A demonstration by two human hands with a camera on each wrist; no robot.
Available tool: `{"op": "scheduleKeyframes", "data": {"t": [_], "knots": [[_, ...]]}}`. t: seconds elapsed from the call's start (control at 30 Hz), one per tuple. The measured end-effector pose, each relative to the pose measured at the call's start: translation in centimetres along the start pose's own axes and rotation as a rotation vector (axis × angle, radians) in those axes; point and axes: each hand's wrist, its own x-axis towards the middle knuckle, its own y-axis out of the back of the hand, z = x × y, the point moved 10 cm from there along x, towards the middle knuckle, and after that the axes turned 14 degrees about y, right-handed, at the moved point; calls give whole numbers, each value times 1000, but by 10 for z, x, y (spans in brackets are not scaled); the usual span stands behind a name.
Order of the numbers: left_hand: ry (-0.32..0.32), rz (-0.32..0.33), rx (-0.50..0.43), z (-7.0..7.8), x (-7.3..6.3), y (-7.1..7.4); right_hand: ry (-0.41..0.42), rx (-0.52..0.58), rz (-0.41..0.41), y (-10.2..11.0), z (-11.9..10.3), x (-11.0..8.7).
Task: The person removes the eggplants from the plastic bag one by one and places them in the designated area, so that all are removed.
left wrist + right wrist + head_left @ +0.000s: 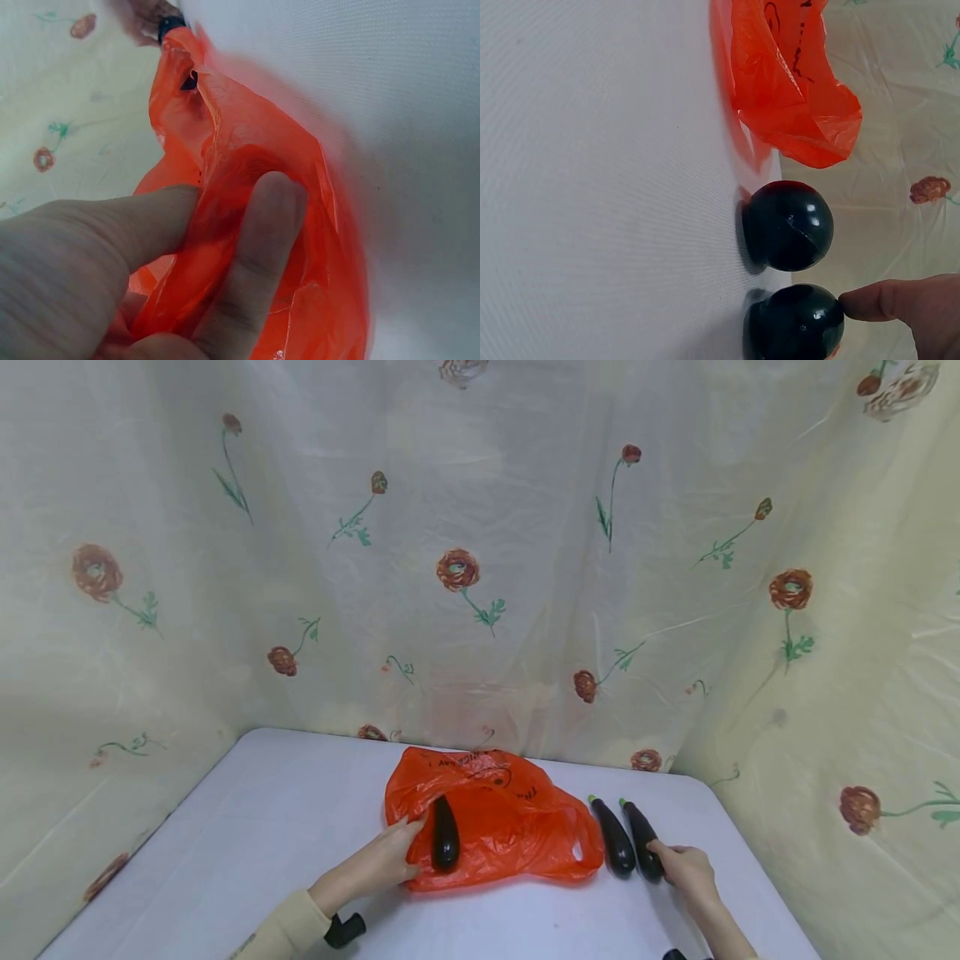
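Observation:
A red plastic bag (pixel 510 835) with dark printing lies spread on the table, and one eggplant (pixel 446 835) shows at its left part. My left hand (pixel 385 856) grips the bag's left edge; in the left wrist view, thin red plastic (pixel 255 120) runs between the thumb and fingers. Right of the bag, two dark eggplants with green stem ends lie side by side, the inner eggplant (pixel 615 839) and the outer eggplant (pixel 641 839). My right hand (pixel 688 870) holds the outer one near its thick end. The right wrist view shows the thumb against its skin, the other fingers hidden.
A white table (pixel 285 802) carries everything. Its back edge meets a hanging curtain (pixel 525 568) with printed flowers, which also runs along the left and right sides. A loop handle of the bag reaches close to the inner eggplant.

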Motion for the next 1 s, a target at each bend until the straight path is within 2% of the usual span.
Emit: {"op": "scheduleKeyframes", "data": {"t": [0.6, 1.0], "knots": [[17, -10, -8, 0, -1, -1, 35, -22, 16, 1, -2, 0], [38, -7, -14, -2, 0, 0, 38, 8, 46, 7, -5, 0]]}}
